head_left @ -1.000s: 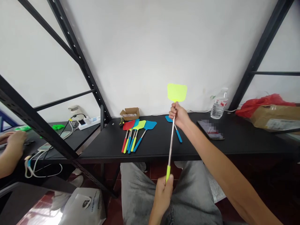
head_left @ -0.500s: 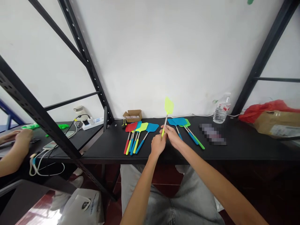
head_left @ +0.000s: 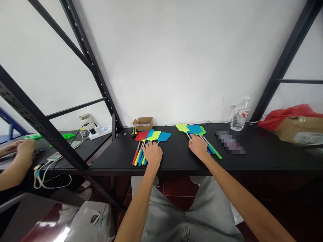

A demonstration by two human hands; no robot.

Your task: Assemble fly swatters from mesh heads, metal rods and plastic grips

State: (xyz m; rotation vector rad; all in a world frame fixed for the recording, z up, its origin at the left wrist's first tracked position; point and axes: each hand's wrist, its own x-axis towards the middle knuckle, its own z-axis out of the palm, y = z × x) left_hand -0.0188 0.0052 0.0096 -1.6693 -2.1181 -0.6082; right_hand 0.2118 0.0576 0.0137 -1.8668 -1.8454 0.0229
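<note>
Two groups of fly swatters lie on the black table. My left hand (head_left: 153, 153) rests over the handles of the left group, its fingertips hidden; whether it grips one I cannot tell. This group has a red fly swatter (head_left: 141, 135), a blue fly swatter (head_left: 164, 136) at its right side, and yellow and blue ones between. My right hand (head_left: 198, 145) is closed round the shaft of a yellow fly swatter (head_left: 182, 127), which lies at the left of the other group. Beside it are blue fly swatters (head_left: 194, 129) and a green-handled fly swatter (head_left: 216, 153).
An open cardboard box (head_left: 143, 124) stands by the wall. Right of the swatters are a blurred-out flat object (head_left: 230, 142), a water bottle (head_left: 240, 116) and a parcel (head_left: 299, 131) with red plastic. Black shelf posts (head_left: 98, 74) flank the table. Another person's hands (head_left: 26, 148) work at far left.
The yellow fly swatter, held upright before, now lies with the right group, my right hand on it. My left hand has let go of it and moved left onto the left group.
</note>
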